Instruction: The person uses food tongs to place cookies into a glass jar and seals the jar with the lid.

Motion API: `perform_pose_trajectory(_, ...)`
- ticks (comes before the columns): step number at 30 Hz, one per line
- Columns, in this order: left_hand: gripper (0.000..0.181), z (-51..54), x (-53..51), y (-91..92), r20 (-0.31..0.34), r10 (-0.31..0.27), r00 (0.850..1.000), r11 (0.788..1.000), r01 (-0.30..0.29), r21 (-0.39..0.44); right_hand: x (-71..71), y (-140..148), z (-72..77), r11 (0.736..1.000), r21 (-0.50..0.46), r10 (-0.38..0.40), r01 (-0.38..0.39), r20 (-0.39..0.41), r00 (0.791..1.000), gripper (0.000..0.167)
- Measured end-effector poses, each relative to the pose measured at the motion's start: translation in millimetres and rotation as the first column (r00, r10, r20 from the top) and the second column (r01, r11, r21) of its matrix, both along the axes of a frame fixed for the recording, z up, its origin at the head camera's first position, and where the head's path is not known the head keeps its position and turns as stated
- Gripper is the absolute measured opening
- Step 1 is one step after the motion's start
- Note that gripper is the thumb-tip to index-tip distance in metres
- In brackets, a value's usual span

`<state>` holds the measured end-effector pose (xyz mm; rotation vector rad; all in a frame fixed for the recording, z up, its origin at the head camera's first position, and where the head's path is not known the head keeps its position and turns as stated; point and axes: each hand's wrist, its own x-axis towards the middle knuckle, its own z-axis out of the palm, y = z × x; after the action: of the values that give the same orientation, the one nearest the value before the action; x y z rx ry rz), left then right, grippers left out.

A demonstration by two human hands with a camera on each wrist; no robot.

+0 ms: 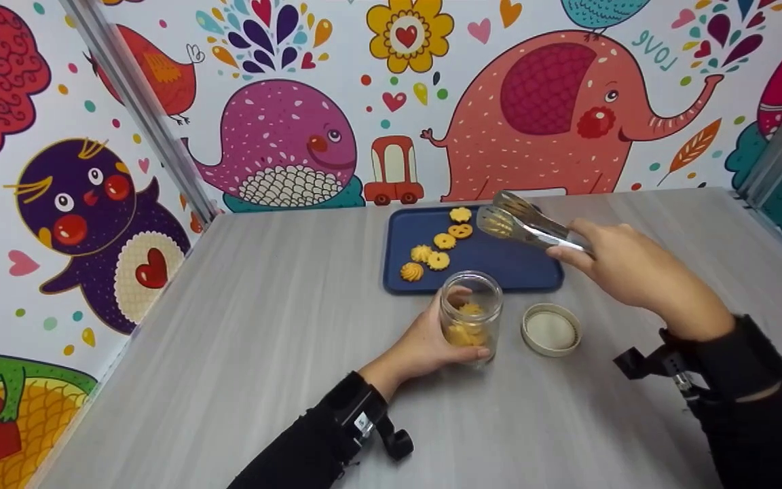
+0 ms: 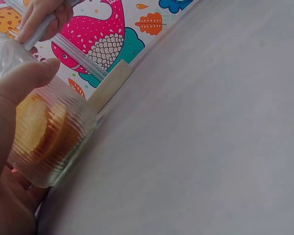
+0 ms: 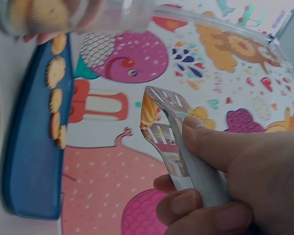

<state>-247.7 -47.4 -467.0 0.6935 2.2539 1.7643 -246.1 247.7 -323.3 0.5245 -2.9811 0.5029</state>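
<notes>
Tongs (image 1: 544, 238) sit in the raised right grip (image 1: 635, 268).

Narrow gap between jar (image 1: 492, 311) and lid (image 1: 551, 330); tray (image 1: 510, 268) beyond both; wide passage over tabletop (image 1: 282, 305) left of jar

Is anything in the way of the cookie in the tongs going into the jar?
Nothing I can see. The tongs hold the cookie, the jar is open on top, and the round lid lies beside it.

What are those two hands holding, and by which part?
The left hand grips the glass jar around its side; the right hand holds metal tongs by the handles, their tips pinching a cookie.
</notes>
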Motion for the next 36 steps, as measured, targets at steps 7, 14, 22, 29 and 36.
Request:
perform_pose_trajectory(7,0.088,1.1,0.8,0.2,0.0,-0.004,1.0,1.0,0.004,-0.004,17.6,-6,15.4,1.0,0.0,0.017,-0.017,0.034,0.999,0.053)
perform_pose_trajectory(14,0.089,2.0,1.4,-0.9,0.008,-0.001,1.0,1.0,0.002,-0.025,32.7,-14,23.3,0.996,0.029,0.077,-0.08,0.075,0.994,0.058)
perform_pose_trajectory(22,0.098,1.2,0.8,-0.3,0.039,-0.007,0.999,1.0,0.007,0.003,41.6,-13,26.1,0.977,0.01,0.21,-0.214,0.159,0.965,0.055)
perform_pose_trajectory(29,0.104,-1.2,-0.5,0.3,0.006,-0.013,1.0,1.0,0.013,0.016,42.6,-14,25.2,0.973,0.012,0.225,-0.23,0.164,0.96,0.05)
perform_pose_trajectory(36,0.11,0.3,-0.4,0.3,0.012,-0.026,1.0,0.999,0.026,0.02,41.4,-14,23.7,0.971,0.014,0.235,-0.241,0.177,0.956,0.049)
